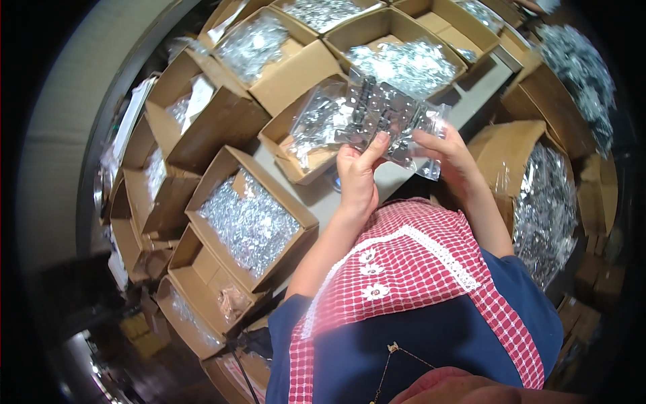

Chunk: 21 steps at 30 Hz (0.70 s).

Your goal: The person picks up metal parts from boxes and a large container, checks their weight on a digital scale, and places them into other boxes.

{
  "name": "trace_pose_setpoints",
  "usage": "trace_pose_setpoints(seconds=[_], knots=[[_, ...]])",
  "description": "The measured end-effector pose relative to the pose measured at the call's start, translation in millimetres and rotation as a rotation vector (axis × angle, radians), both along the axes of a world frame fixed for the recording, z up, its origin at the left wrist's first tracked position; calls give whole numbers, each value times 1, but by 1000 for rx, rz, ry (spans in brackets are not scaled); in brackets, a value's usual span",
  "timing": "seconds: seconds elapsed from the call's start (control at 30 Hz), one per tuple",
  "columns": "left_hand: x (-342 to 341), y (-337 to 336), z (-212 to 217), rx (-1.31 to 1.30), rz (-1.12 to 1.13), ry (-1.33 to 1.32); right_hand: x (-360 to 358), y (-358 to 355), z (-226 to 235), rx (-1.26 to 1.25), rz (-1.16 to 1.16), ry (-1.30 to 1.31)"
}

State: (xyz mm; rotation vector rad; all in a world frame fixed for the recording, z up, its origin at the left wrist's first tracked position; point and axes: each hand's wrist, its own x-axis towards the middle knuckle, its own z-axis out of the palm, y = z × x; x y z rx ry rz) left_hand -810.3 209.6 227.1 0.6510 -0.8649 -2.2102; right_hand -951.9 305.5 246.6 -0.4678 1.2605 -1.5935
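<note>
In front of my apron, my left hand [358, 176] grips the lower edge of a clear plastic bag [390, 111], its thumb lying on top. The bag is shiny and wrinkled, and dark metallic-looking parts show through it; their exact kind I cannot make out. At the bag's right side my right hand [454, 156] has its fingers closed around the loose plastic, slightly blurred. Just beyond my left hand stands a small cardboard box [308, 172] containing clear bags [321, 128], partly covered by the held bag.
A grey tabletop [488, 84] carries several open cardboard boxes. One at the left holds small silvery pieces [252, 219]; a far box [343, 44] holds shiny packets [404, 67]. To the right, a large carton [501, 155] is full of silvery packets [545, 209].
</note>
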Motion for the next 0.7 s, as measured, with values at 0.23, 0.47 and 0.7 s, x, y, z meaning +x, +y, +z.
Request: trace_pose_setpoints(seconds=[0.23, 0.47, 0.7], knots=[[55, -55, 4, 33, 85, 54, -15, -99, -19, -557, 144, 257], [196, -97, -11, -197, 726, -175, -31, -111, -49, -275, 50, 1183], [254, -62, -15, -173, 832, -235, -49, -22, -24, -154, -180, 688]])
